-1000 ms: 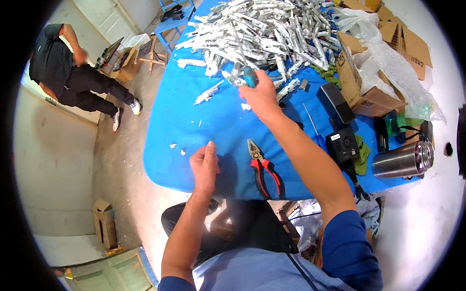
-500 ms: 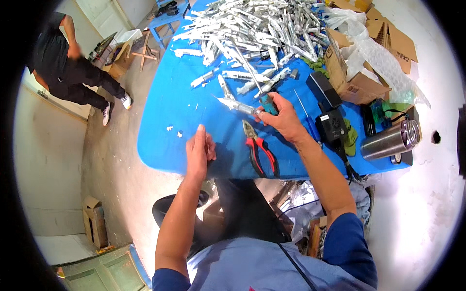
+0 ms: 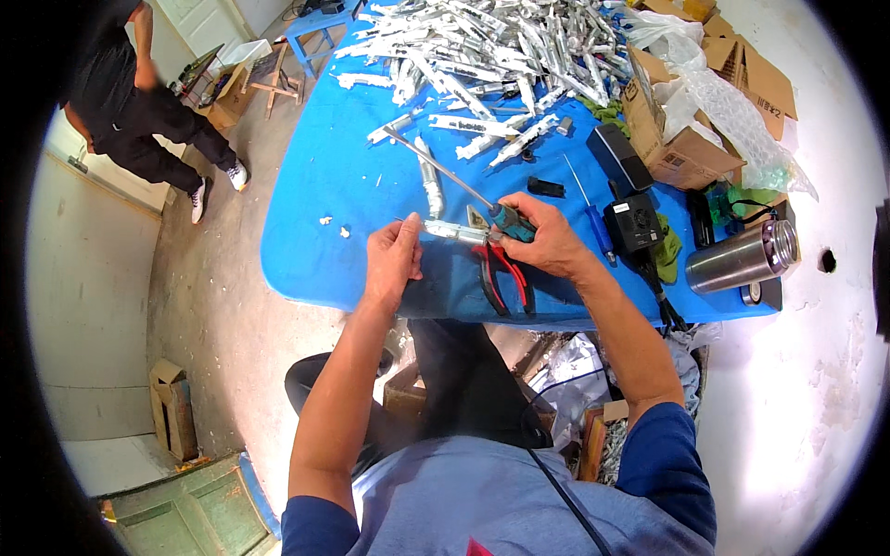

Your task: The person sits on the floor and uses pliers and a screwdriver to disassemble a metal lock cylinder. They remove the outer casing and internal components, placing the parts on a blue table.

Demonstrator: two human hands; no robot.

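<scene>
My right hand is closed round the teal handle of a screwdriver, whose long shaft points up and left. The same hand also grips one end of a slim silver-white tubular part. At the part's other end, the thumb and fingers of my left hand are pinched together on its tip. Red-and-black pliers lie under my right hand, their jaws partly covered by the part. A bent silver-white piece lies just beyond, with several similar loose pieces farther off.
A big heap of silver-white parts covers the far side of the blue table. To the right are a blue-handled screwdriver, a black device, a steel flask and a cardboard box. A person stands at the far left.
My left hand has moved up and right and closed on the part's tip. My right hand has come slightly nearer, and the screwdriver now tilts farther left.
</scene>
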